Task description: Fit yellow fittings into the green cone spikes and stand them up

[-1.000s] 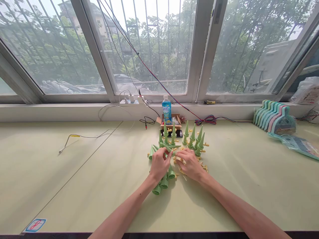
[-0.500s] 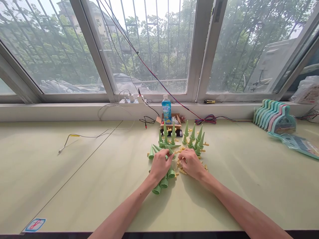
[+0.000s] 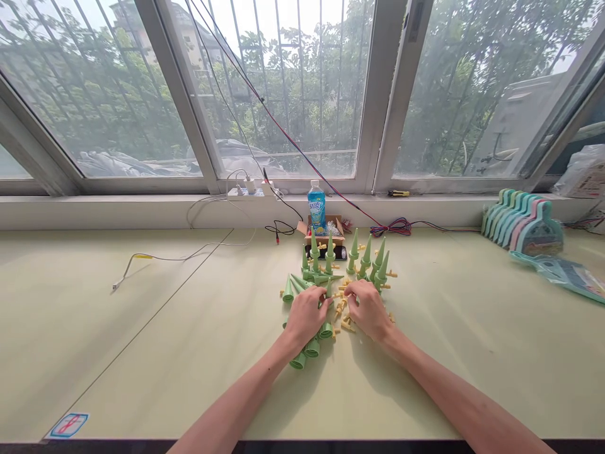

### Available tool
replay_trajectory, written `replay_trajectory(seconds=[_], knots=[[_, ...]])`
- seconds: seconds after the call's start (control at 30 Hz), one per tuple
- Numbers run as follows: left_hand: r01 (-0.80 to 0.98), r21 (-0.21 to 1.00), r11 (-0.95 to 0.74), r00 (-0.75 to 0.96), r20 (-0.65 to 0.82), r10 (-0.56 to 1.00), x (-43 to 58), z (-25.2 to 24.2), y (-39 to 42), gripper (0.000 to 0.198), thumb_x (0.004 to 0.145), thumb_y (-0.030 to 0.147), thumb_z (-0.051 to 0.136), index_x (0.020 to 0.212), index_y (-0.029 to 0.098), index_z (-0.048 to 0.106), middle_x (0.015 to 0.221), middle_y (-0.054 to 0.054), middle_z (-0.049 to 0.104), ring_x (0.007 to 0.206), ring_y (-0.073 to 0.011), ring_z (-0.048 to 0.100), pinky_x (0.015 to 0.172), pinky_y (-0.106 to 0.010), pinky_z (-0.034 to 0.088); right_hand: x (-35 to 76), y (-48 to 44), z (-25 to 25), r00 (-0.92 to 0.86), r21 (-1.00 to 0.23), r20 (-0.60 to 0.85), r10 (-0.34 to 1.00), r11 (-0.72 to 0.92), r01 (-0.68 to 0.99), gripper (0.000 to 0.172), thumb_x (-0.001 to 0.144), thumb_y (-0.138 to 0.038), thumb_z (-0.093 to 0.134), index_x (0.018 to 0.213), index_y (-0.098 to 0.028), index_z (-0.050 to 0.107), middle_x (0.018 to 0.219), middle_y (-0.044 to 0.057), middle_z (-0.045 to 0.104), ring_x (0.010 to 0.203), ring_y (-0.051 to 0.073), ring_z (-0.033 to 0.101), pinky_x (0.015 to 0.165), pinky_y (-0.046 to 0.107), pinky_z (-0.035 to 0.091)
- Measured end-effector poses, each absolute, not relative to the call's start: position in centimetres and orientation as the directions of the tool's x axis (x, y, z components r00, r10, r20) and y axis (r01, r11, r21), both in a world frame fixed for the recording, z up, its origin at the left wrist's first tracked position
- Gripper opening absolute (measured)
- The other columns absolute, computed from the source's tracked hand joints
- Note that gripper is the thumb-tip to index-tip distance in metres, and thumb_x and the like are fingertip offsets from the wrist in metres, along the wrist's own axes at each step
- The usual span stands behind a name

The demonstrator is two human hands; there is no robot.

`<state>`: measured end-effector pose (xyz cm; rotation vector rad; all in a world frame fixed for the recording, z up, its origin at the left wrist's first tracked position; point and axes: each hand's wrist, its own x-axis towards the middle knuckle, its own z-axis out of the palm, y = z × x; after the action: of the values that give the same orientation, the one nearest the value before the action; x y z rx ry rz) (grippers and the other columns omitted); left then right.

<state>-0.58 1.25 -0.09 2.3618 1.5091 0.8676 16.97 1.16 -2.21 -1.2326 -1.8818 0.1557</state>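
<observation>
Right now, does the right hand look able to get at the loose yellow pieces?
Probably yes: the right hand is close beside the yellow pieces, and nothing visible blocks the way.

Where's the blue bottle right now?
In the head view, the blue bottle stands upright just right of centre, by the cardboard box, beyond the green cones.

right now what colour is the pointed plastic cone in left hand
Light green: the pointed plastic cone in the left hand, best in head view.
</observation>
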Motion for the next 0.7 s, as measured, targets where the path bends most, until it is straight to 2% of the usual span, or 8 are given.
replay_trajectory(seconds=[0.1,0.17,0.27,0.33,0.43,0.53,0.7], knots=[[0.755,0.47,-0.457,0.302,0.37,0.879,-0.61,-0.15,1.24,0.014,0.09,0.023,0.053,0.086,0.017,0.065,0.082,-0.006,0.066,0.069,-0.0196,0.06,0.064,-0.03,0.043,16.94,1.13,-2.2,-0.139,-0.526,0.575,0.806,0.495,0.692,0.023,0.077,0.001,0.044,0.077,-0.019,0.056,0.077,0.003,0.063,0.08,0.021,0.057,0.078,0.033,0.04],[0.743,0.491,-0.456,0.29,0.378,0.879,-0.63,-0.12,1.22,0.014,0.089,0.024,0.055,0.096,0.017,0.065,0.085,-0.006,0.067,0.072,-0.0205,0.062,0.066,-0.031,0.044,16.95,1.16,-2.24,-0.14,-0.529,0.57,0.81,0.492,0.691,0.024,0.078,0.0,0.044,0.082,-0.019,0.057,0.081,0.004,0.064,0.083,0.022,0.057,0.078,0.034,0.041],[0.712,0.532,-0.458,0.264,0.402,0.877,-0.63,0.09,1.1,0.026,0.089,0.029,0.057,0.112,0.017,0.06,0.086,-0.005,0.067,0.075,-0.0209,0.063,0.068,-0.031,0.045,16.97,1.22,-2.28,-0.143,-0.528,0.564,0.813,0.489,0.694,0.024,0.079,-0.001,0.045,0.087,-0.019,0.058,0.085,0.005,0.066,0.086,0.023,0.059,0.08,0.035,0.042],[0.683,0.569,-0.459,0.24,0.418,0.876,-0.59,0.32,0.97,0.03,0.091,0.035,0.055,0.116,0.018,0.056,0.083,-0.003,0.065,0.068,-0.018,0.06,0.064,-0.029,0.043,16.97,1.23,-2.25,-0.146,-0.523,0.564,0.813,0.488,0.699,0.023,0.079,-0.002,0.047,0.089,-0.019,0.058,0.087,0.005,0.067,0.087,0.023,0.059,0.081,0.035,0.042],[0.626,0.633,-0.455,0.176,0.454,0.874,-0.49,0.58,0.76,0.026,0.094,0.038,0.05,0.111,0.019,0.052,0.074,0.002,0.06,0.053,-0.0121,0.05,0.057,-0.026,0.039,16.91,1.13,-2.07,-0.157,-0.513,0.55,0.82,0.48,0.712,0.021,0.079,-0.004,0.05,0.09,-0.019,0.059,0.087,0.005,0.067,0.086,0.023,0.059,0.081,0.035,0.04],[0.577,0.67,-0.467,0.13,0.489,0.863,-0.37,0.6,0.63,0.018,0.095,0.037,0.049,0.099,0.02,0.05,0.067,0.005,0.054,0.049,-0.0098,0.041,0.054,-0.023,0.035,16.84,0.95,-1.81,-0.167,-0.503,0.517,0.84,0.456,0.734,0.021,0.077,-0.005,0.053,0.091,-0.019,0.06,0.085,0.004,0.067,0.084,0.022,0.058,0.082,0.035,0.038],[0.538,0.697,-0.474,0.145,0.477,0.867,-0.24,0.41,0.53,0.013,0.094,0.034,0.05,0.093,0.021,0.048,0.066,0.005,0.052,0.05,-0.0099,0.04,0.052,-0.022,0.033,16.78,0.78,-1.67,-0.169,-0.491,0.454,0.875,0.403,0.772,0.02,0.078,-0.008,0.054,0.092,-0.019,0.062,0.085,0.003,0.068,0.083,0.022,0.056,0.083,0.036,0.035]])
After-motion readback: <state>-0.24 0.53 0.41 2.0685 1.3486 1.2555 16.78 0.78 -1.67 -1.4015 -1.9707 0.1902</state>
